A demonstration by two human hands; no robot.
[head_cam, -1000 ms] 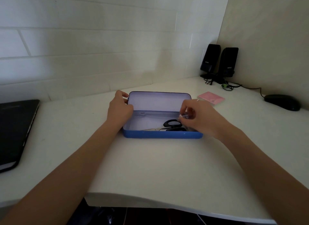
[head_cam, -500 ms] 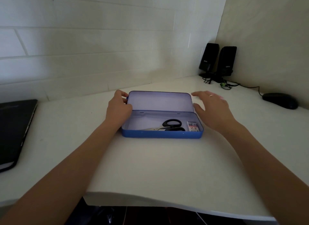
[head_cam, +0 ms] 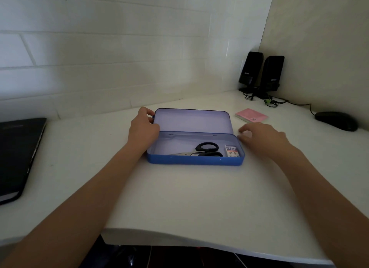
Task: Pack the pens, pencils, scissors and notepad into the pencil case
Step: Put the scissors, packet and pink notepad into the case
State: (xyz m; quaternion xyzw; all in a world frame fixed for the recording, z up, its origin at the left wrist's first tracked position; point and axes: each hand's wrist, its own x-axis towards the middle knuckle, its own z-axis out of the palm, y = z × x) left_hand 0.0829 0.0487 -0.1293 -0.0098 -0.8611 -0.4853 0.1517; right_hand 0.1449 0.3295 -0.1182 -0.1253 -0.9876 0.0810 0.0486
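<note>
The pink notepad (head_cam: 251, 115), lying flat at right of centre just beyond the open blue pencil case (head_cam: 195, 160), is judged best pinched by its near edge. The scissors (head_cam: 205, 149) and a small box (head_cam: 231, 151) are seen inside. The right hand (head_cam: 263, 137) is spread, empty, near the notepad; the lid is gripped by the left hand (head_cam: 143, 129).

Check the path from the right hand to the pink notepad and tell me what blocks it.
Nothing visible blocks it. The right hand hovers open beside the case, and only bare desk lies between it and the notepad behind it. The mouse sits off to the side.
</note>
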